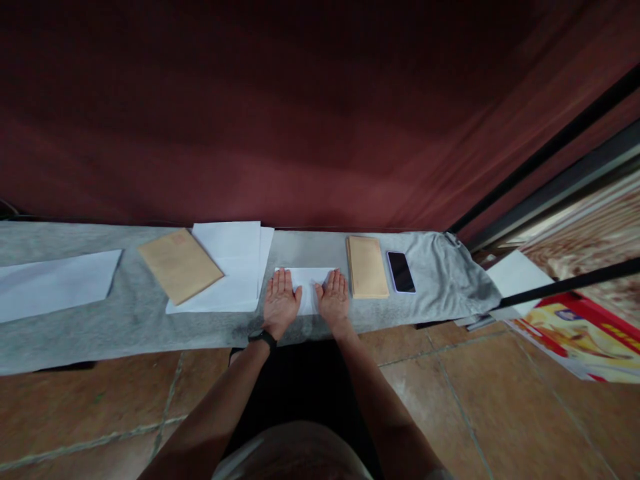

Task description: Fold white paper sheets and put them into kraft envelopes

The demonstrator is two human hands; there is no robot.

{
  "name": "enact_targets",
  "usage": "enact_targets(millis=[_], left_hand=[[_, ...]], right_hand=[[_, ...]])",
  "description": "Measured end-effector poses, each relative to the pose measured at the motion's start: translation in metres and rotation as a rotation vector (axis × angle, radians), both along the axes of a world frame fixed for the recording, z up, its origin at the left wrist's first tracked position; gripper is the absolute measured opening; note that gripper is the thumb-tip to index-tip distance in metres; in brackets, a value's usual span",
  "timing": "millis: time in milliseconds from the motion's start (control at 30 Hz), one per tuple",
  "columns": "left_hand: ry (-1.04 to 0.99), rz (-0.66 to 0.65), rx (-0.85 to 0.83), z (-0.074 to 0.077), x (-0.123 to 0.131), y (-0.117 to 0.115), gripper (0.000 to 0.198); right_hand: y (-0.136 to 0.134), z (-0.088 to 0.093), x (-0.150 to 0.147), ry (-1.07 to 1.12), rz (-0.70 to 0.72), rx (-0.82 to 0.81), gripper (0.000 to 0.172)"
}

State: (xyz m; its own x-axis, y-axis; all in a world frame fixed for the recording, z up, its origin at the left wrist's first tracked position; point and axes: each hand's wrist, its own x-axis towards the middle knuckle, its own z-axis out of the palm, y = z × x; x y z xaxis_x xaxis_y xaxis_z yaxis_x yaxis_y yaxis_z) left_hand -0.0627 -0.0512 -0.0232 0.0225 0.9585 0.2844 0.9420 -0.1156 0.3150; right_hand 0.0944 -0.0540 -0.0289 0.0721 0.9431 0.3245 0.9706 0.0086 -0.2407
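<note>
A white sheet of paper [308,303], apparently folded, lies crosswise on the grey cloth in front of me. My left hand [281,300] rests flat on its left end, fingers stretched out and pointing away from me. On the right end, my right hand [334,297] lies flat in the same way. Both thumbs point inward, with bare paper between them. The palms cover the paper's two ends. Just right of my right hand is a stack of brown envelopes [368,267]. Left of my left hand lie larger white sheets [230,267], partly under a brown envelope [181,265].
A phone [401,272] lies right of the envelope stack. More white paper [55,283] is at the far left of the cloth-covered bench [150,333]. A dark red curtain [300,133] hangs behind it. On the right are a black bar [575,288] and a colourful box [585,337].
</note>
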Motion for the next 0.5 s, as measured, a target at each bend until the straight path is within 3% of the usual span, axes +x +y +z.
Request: enact_targets(millis=[133,267,500], left_hand=[[0.000,0.005,-0.008,0.002,0.000,0.001,0.069],[0.021,-0.020,-0.023,0.013,0.000,-0.002,0.066],[0.031,-0.266,-0.052,0.020,0.002,-0.047,0.058]], right_hand=[[-0.015,0.009,-0.001,-0.027,0.010,-0.047,0.061],[-0.037,0.016,-0.008,-0.018,0.199,-0.038,0.055],[-0.070,0.014,-0.006,-0.004,0.369,-0.052,0.049]])
